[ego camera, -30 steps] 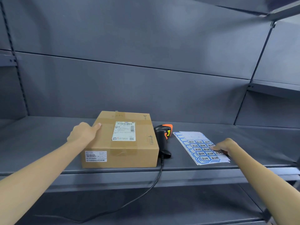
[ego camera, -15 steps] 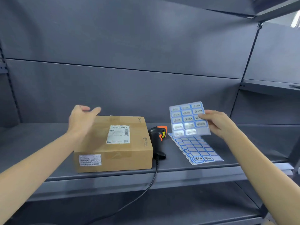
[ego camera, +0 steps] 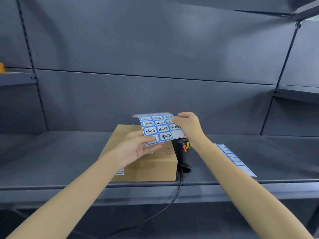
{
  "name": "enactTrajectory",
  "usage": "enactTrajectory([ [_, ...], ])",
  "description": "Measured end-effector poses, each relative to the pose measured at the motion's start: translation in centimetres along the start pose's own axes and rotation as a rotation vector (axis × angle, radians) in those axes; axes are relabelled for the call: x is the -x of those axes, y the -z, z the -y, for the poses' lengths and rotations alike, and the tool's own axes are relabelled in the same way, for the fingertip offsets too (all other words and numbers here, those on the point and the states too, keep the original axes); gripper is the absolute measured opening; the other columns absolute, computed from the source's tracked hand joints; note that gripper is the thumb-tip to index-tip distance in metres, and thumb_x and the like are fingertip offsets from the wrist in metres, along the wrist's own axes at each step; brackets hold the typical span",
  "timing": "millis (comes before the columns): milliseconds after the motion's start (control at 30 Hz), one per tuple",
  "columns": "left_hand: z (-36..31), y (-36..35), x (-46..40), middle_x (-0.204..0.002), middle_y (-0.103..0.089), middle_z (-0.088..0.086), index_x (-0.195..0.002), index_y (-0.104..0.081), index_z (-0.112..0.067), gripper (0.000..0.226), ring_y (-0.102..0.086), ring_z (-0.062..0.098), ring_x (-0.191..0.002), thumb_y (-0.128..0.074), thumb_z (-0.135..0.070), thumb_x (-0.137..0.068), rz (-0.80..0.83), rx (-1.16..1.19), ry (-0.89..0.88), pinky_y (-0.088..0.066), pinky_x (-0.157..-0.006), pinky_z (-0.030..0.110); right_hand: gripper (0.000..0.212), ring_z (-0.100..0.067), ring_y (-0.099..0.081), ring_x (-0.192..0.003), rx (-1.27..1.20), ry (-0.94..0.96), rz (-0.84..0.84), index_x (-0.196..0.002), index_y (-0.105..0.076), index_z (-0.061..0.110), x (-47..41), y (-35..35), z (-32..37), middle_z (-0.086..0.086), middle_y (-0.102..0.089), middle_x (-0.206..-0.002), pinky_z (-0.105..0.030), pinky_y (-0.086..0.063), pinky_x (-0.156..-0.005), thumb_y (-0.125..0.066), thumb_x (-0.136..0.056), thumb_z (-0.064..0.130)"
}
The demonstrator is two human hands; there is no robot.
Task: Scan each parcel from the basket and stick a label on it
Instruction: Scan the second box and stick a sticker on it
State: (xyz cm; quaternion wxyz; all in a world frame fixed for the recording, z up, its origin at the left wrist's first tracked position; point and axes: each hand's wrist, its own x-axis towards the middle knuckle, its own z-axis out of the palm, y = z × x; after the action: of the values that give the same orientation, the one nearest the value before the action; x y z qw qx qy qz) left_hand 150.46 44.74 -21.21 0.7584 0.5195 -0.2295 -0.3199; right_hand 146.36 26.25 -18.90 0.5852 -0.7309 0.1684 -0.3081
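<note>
**A:** ok so what's going on with the hands here?

**B:** both are on the label sheet (ego camera: 159, 129), held up in the air over the box (ego camera: 146, 163). Right hand (ego camera: 189, 125) pinches its top right corner. Left hand (ego camera: 136, 147) is under the bottom left corner, thumb on top of a label there, other fingers pretty straight underneath.

**A:** can you read the labels?

**B:** blue-bordered white stickers with black handwritten Chinese characters, same scrawl on each. One slot at the lower right of the sheet is blank.

**A:** and the parcel?

**B:** plain brown cardboard box sitting at the front edge of the shelf (ego camera: 51, 157), roughly mid-shelf. There's a small white barcode sticker on its front face, too tiny to read, and some faint printing on top near its right edge.

**A:** scanner?

**B:** black scanner (ego camera: 183, 152) with orange trim standing just beside the box's right side, cable (ego camera: 172, 200) hanging off the front edge. A second sheet (ego camera: 233, 159) lies flat further right, near the front edge.
</note>
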Motion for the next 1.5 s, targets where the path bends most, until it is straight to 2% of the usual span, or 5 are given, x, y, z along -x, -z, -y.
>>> enactTrajectory([
  [133, 0.5, 0.8, 0.0, -0.114, -0.069, 0.015, -0.126, -0.054, 0.001, 0.036, -0.068, 0.029, -0.104, -0.055, 0.007, -0.091, -0.081, 0.009, -0.043, -0.059, -0.080, 0.031, 0.020, 0.000, -0.053, -0.100, 0.328, 0.364, 0.027, -0.109, -0.061, 0.023, 3.4, -0.1, 0.0, 0.011, -0.057, -0.112, -0.019, -0.042, -0.076, -0.064, -0.090, 0.026],
  [333, 0.4, 0.6, -0.1, -0.115, -0.069, 0.015, -0.122, -0.060, 0.000, 0.032, -0.067, 0.028, -0.101, -0.058, 0.004, -0.090, -0.091, -0.019, -0.070, -0.059, -0.080, 0.029, 0.022, -0.008, -0.046, -0.104, 0.675, 0.589, 0.195, -0.110, -0.067, 0.022, 5.1, -0.8, -2.0, 0.010, -0.059, -0.111, -0.008, -0.030, -0.078, -0.064, -0.090, 0.031],
  [700, 0.1, -0.2, 0.2, -0.112, -0.071, 0.007, -0.121, -0.061, -0.004, 0.032, -0.070, 0.022, -0.096, -0.062, 0.000, -0.090, -0.154, -0.384, -0.262, -0.057, -0.087, 0.037, 0.015, 0.005, -0.059, -0.080, 0.446, 0.344, 0.177, -0.095, -0.072, 0.026, 5.0, -0.7, -1.1, 0.023, -0.066, -0.087, -0.003, -0.042, -0.071, -0.074, -0.081, 0.031],
  [1000, 0.2, -0.4, 0.2, -0.113, -0.071, 0.001, -0.121, -0.062, -0.008, 0.031, -0.069, 0.013, -0.099, -0.062, -0.003, -0.090, -0.157, -0.496, -0.326, -0.057, -0.084, 0.026, 0.006, -0.003, -0.067, -0.091, 0.219, 0.200, 0.203, -0.081, -0.074, 0.027, 4.4, 0.2, -1.2, 0.014, -0.073, -0.085, -0.030, -0.051, -0.092, -0.077, -0.079, 0.032],
  [1500, -0.5, 1.1, -0.7, -0.115, -0.068, 0.016, -0.139, -0.041, -0.006, 0.063, -0.070, 0.027, -0.099, -0.059, 0.015, -0.083, -0.141, -0.076, -0.159, -0.058, -0.081, 0.032, 0.004, -0.009, -0.068, -0.078, 0.019, 0.141, 0.184, -0.082, -0.073, 0.015, 5.4, -0.6, -1.6, 0.002, -0.074, -0.079, -0.023, -0.052, -0.082, -0.074, -0.082, 0.019],
])
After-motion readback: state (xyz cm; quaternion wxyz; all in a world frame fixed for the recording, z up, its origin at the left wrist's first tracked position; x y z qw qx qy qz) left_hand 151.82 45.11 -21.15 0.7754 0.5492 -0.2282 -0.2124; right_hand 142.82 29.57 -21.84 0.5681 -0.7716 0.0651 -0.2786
